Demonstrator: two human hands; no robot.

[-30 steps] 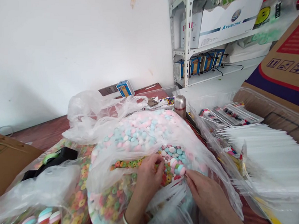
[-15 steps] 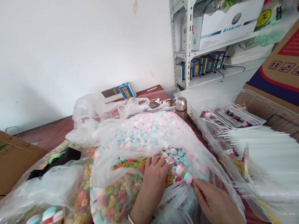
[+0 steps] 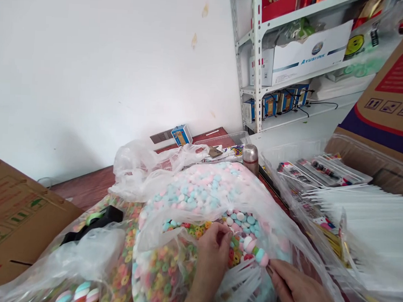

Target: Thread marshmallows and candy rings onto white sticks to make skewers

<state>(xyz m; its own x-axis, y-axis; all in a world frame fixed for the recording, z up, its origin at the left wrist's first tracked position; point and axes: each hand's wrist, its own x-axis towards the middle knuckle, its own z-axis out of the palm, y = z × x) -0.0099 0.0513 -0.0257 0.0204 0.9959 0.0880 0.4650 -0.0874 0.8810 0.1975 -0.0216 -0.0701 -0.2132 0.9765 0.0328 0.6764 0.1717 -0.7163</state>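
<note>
My right hand [image 3: 297, 284] is closed at the near end of a candy skewer [image 3: 255, 250], a short row of white, pink, green and blue sweets. Only a tiny bit of stick shows at the fingertips. My left hand [image 3: 211, 259] is over the opened bag, fingers curled and thumb drawn in; anything between the fingertips is hidden. Around it lie colourful ring candies [image 3: 197, 231] in clear plastic. Behind and beside them, pink, white and blue round marshmallows [image 3: 241, 218] show through the opening of a large clear plastic bag [image 3: 269, 197].
To the right, a clear tub holds white sticks [image 3: 363, 222] and packaged pens [image 3: 315, 170]. A steel flask [image 3: 250, 158] stands behind the bag. On the left are a black tape dispenser [image 3: 99, 222], finished skewers [image 3: 82, 293] and a cardboard box [image 3: 15, 218]. Metal shelving [image 3: 258, 64] stands behind.
My left hand's fingers have curled in from lying flatter over the candies, with the thumb now showing. My right hand keeps its grip on the skewer. The camera view has shifted slightly.
</note>
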